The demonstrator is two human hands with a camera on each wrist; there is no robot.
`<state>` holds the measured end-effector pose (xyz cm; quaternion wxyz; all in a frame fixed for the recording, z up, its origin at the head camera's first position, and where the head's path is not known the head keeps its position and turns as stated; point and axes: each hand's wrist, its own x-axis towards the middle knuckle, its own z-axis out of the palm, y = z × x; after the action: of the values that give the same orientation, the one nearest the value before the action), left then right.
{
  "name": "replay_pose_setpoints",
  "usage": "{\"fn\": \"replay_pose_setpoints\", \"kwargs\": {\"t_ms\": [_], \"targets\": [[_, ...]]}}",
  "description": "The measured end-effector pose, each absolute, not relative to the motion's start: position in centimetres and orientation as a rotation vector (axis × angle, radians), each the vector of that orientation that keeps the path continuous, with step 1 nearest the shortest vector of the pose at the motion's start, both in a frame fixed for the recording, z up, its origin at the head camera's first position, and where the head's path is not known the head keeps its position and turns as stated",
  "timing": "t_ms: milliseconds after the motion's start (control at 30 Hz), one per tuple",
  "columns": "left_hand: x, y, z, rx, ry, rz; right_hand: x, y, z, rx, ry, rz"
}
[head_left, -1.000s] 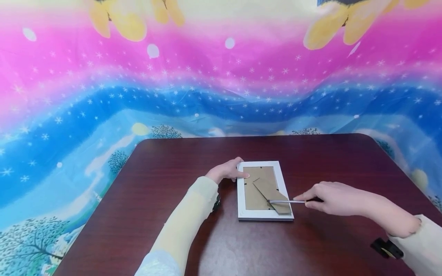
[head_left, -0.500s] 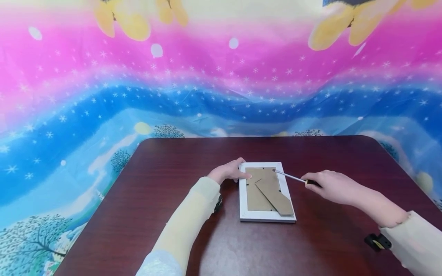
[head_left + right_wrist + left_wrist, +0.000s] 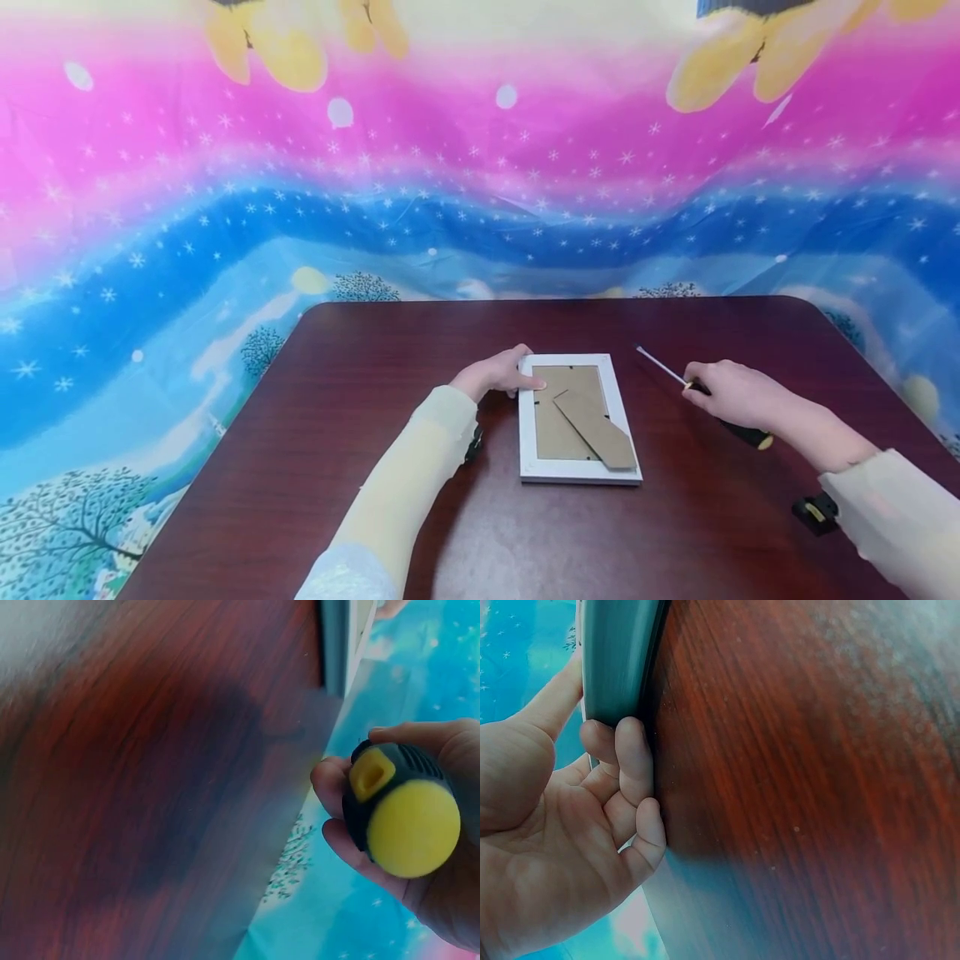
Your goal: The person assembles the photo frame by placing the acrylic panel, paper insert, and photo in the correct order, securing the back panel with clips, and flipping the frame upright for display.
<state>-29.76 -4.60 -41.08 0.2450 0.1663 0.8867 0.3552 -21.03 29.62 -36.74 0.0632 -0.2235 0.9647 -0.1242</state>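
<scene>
A white picture frame (image 3: 528,433) lies face down on the table, its brown backing board (image 3: 555,429) upward and a slanted stand leg (image 3: 597,435) on it. Small dark tabs sit around the backing's edge. My left hand (image 3: 497,372) grips the frame's upper left side, thumb on top; in the left wrist view the fingers curl against its side edge (image 3: 616,667). My right hand (image 3: 742,396) holds a screwdriver (image 3: 662,365) right of the frame, its tip pointing away to the upper left, apart from the frame. Its yellow-and-black handle (image 3: 415,827) fills the palm in the right wrist view.
The dark reddish-brown table (image 3: 390,350) has rounded far corners. Behind it hangs a colourful printed cloth (image 3: 465,192) with snowflakes and trees. A black device (image 3: 816,512) is strapped at my right wrist, another (image 3: 474,443) at my left.
The screwdriver tip has gone from the lower part of the backing to its upper right corner, then off the frame to the right. My left hand keeps its grip on the frame.
</scene>
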Motion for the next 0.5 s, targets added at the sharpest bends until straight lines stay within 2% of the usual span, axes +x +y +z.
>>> {"fn": "replay_pose_setpoints", "kwargs": {"t_ms": [500], "targets": [[-29.6, -4.5, -40.9, 0.451, 2.426, 0.977, -23.0, 31.5, -38.3, -0.521, 2.876, -0.417]]}}
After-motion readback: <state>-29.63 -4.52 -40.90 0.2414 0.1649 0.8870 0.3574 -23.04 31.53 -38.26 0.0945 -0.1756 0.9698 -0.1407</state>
